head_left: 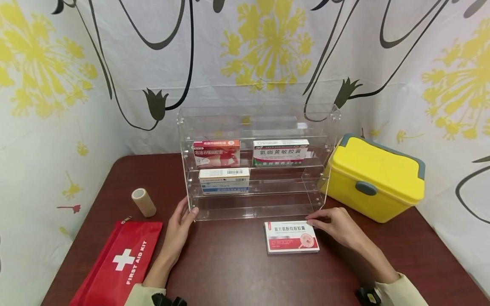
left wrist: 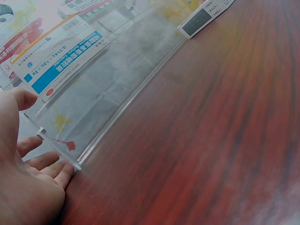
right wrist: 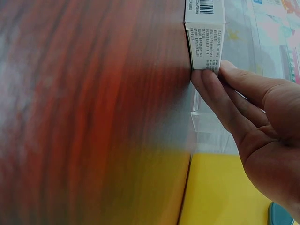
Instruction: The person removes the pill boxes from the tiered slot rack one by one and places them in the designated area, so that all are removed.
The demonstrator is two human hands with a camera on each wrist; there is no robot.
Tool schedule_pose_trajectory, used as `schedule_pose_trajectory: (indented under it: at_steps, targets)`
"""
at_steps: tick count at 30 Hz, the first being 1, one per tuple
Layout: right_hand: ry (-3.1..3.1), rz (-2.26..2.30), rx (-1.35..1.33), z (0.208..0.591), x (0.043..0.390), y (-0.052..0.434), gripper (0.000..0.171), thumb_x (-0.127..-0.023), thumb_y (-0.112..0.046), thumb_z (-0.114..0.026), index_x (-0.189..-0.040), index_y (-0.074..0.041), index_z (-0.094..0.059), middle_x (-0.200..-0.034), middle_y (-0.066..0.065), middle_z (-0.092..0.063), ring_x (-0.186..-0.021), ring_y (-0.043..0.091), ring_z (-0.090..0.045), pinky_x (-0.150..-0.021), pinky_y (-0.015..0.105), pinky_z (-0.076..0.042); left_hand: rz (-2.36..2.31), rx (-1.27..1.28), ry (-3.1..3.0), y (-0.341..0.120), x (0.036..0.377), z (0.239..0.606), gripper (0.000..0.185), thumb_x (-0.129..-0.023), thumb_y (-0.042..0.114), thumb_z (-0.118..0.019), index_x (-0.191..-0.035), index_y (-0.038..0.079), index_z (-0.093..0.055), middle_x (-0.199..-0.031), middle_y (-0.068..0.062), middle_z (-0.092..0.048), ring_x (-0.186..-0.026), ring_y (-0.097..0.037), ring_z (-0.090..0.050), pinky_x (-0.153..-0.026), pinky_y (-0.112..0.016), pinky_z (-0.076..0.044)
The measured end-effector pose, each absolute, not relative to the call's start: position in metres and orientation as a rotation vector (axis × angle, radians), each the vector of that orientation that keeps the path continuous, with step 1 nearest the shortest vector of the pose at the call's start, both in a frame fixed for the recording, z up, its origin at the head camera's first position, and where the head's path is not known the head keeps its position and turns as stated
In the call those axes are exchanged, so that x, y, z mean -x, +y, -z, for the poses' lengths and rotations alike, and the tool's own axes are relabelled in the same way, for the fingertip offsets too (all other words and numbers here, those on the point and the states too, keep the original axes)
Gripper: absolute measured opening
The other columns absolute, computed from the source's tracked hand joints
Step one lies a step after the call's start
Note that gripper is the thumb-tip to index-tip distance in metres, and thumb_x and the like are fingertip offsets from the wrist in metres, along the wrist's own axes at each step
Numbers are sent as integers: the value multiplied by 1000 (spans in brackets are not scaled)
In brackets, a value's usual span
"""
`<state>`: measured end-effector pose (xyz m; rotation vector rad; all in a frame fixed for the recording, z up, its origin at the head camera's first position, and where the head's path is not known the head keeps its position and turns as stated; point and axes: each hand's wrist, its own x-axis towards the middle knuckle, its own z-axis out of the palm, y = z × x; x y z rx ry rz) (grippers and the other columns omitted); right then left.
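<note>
Because the acrylic shelf rack [head_left: 256, 170] is clear, its walls are hard to trace in the head view, and the small print on the three medicine boxes standing on its tiers is too fine to read. Both wrist views are blurred over the dark wooden counter [head_left: 229, 272], and each shows only part of its hand. Left hand [head_left: 180, 225] lies on the counter with straight, relaxed fingers [left wrist: 44, 159] touching the rack's lower left corner, holding nothing. Right hand [head_left: 338, 227] reaches in low from the right, its fingertips [right wrist: 206, 79] and thumb pinching the far right corner of the red-and-white medicine box [head_left: 292, 236], which lies flat on the counter just in front of the rack. A yellow case [head_left: 373, 178] stands right of the rack.
</note>
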<state>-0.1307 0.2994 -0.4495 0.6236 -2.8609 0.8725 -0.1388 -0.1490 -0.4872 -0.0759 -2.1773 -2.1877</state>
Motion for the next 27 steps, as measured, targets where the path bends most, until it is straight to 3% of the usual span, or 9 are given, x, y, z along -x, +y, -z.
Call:
schedule_pose_trajectory:
  at_steps: [7, 14, 18, 27]
  targets:
    - [-2883, -857, -586, 447, 127, 302, 16, -84, -21, -79, -99, -20, -80, -90, -19, -71, -80, 1, -62, -70, 26, -52, 2187, 34, -2207, -147, 140, 488, 57, -98, 32, -61, -150, 21, -38, -148, -1, -43, -136, -16, -39, -102, -22, -38]
    - [-2832, -829, -593, 432, 117, 298, 18, -83, -17, -80, -101, -18, -78, -90, -18, -70, -83, 0, -64, -71, 27, -55, 2183, 84, -2188, -148, 143, 488, 59, -98, 32, -61, -150, 18, -38, -149, -5, -41, -138, -20, -38, -102, -22, -38]
    - [-2758, -801, -641, 419, 113, 284, 21, -82, -16, -81, -102, -21, -77, -92, -18, -70, -84, 1, -64, -72, 23, -53, 2182, 74, -2187, -149, 142, 488, 58, -98, 32, -62, -150, 18, -39, -149, -5, -42, -137, -20, -38, -102, -22, -39]
    - [-2644, -899, -754, 387, 114, 238, 25, -83, -14, -80, -107, -20, -75, -99, -11, -71, -89, 5, -66, -73, 27, -56, 2203, 95, -2158, -149, 141, 490, 57, -99, 29, -61, -150, 16, -38, -148, -6, -41, -137, -21, -38, -101, -20, -39]
